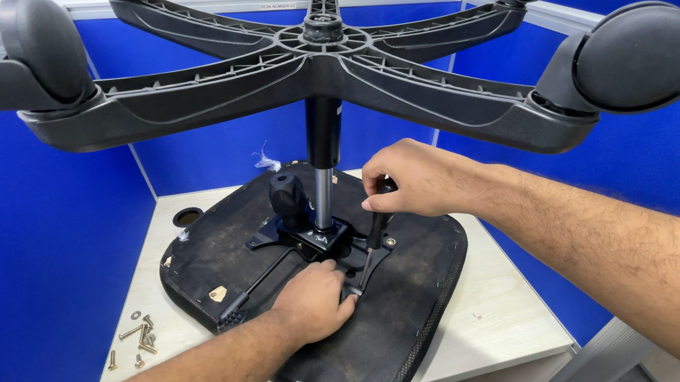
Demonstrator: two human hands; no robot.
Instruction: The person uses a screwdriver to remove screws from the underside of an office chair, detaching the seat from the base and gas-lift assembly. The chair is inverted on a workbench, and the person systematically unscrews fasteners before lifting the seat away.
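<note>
Blue partition walls (37, 254) enclose a pale desk (501, 309), on which an office chair lies upside down. Its black five-armed base (393, 63) spreads across the top of the view, with dark castors (639, 55) at the arm ends, and the gas column (323, 158) runs down from the hub to the seat. The black seat underside (407, 312) rests flat on the desk, its front corner past the desk edge. At its middle sits the black metal mechanism plate (311, 239), with a round knob (287, 193) just left of the column and a thin lever (261, 285) pointing left. The left hand (315, 302) presses down on the plate's near edge, fingers curled and holding nothing I can make out. The right hand (416, 180) is closed around the black handle of a screwdriver (378, 229), upright, its tip at the plate's right side. Loose screws (137, 335) lie on the desk, well left of the seat.
</note>
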